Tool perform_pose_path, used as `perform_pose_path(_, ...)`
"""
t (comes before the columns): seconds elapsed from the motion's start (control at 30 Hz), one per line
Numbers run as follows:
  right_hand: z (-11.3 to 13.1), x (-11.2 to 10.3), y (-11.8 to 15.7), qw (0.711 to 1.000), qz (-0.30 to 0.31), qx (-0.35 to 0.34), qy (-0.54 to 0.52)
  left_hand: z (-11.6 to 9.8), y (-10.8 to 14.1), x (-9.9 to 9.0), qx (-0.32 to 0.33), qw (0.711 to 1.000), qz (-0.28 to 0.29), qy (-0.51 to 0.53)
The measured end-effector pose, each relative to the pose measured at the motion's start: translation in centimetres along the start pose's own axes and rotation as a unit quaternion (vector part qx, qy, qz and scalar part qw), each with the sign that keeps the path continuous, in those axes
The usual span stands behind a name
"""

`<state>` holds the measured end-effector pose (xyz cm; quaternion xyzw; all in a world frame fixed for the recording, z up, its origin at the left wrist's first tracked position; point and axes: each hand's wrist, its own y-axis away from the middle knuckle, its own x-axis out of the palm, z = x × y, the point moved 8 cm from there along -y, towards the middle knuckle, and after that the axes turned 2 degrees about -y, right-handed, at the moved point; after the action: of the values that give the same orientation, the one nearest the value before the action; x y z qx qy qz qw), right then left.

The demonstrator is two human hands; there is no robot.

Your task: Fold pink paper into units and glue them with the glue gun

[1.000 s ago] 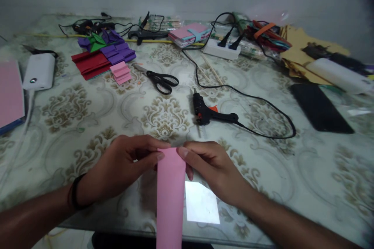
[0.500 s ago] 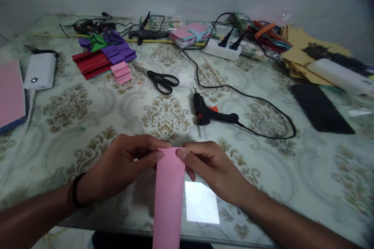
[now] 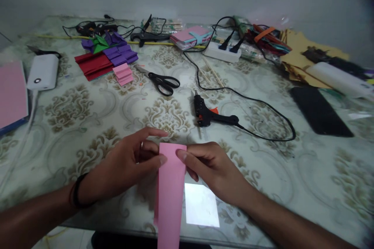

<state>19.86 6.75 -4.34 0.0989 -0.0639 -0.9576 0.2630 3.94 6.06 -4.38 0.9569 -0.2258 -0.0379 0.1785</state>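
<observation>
A long pink paper strip hangs down over the table's front edge, with a second layer showing behind its left side. My right hand pinches its top right corner between thumb and fingers. On the left side of the strip, my left hand has its thumb on the front and fingers behind, the index finger raised off the paper. A black glue gun lies beyond my right hand, its cord curling to the right. Black-handled scissors rest farther back.
Folded red paper, purple paper and a small pink folded piece lie at the back left. A white power bank sits left, a white power strip at the back, a black phone right.
My left index finger has lifted from the paper's top edge. The strip's top has flattened and risen slightly, and a rear layer now shows at its left. My right hand still pinches the corner.
</observation>
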Motion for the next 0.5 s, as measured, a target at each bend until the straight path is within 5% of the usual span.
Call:
perform_pose_path(0.1, 0.5, -0.44, -0.07, 0.999, -0.023, -0.015, 0.016, 0.41, -0.03, 0.92, -0.025, 0.998, 0.057, 0.003)
perform_pose_path(0.27, 0.68, -0.77, -0.09, 0.999, -0.043, -0.019, 0.026, 0.84, -0.14, 0.2, -0.03, 0.99, 0.043, -0.132)
perform_pose_path(0.5, -0.03, -0.7, -0.24, 0.999, -0.044, 0.013, 0.019, 0.27, -0.25, 0.06, -0.021, 0.986, 0.046, -0.158)
